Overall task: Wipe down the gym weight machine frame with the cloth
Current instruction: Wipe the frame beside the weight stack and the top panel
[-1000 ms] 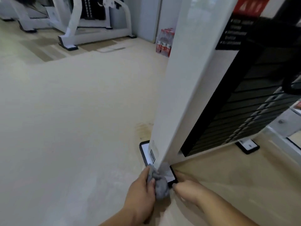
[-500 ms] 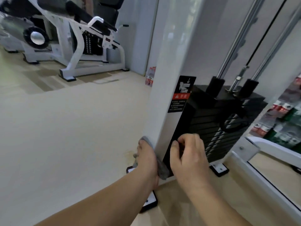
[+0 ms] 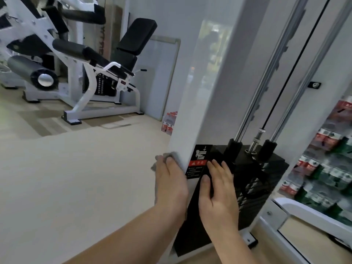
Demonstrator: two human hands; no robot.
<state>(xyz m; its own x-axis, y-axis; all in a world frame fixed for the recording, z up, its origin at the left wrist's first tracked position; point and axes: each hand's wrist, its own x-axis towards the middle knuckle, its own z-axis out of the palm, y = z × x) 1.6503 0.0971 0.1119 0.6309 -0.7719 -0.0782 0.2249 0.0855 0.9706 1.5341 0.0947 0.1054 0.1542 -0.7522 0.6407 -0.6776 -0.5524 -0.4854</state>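
The left grip (image 3: 171, 180) lies flat, with nearly straight fingers pointing up, and presses the grey cloth (image 3: 167, 155) against the left edge of the white frame post (image 3: 200, 92). The thumb is hidden. The cloth shows only above the fingertips and at the left side of the hand, a little below the centre of the frame.

The right grip (image 3: 219, 187) holds nothing. Its fingers are straight and a little spread, and they rest on the black side panel (image 3: 192, 216) just right of the post edge. The thumb touches the panel under the warning label (image 3: 199, 161). Both forearms come in from the bottom edge, close together, with the post edge between the two hands.

The label is black, with a white drawing of a hand near weight plates and an arrow, then a red band with a triangle. The small white lines under it are too blurred to read.

To the right, the black weight stack (image 3: 262, 178) stands right beside the right grip. Two chrome guide rods (image 3: 266, 82) and a thin black cable (image 3: 297, 73) rise from it to the upper right. Near the right border are blurred packs of bottles (image 3: 333, 168) with red and green labels.

To the left of the post, a wide stretch of beige floor (image 3: 76, 178) runs to a white leg machine (image 3: 85, 73) in the upper left.
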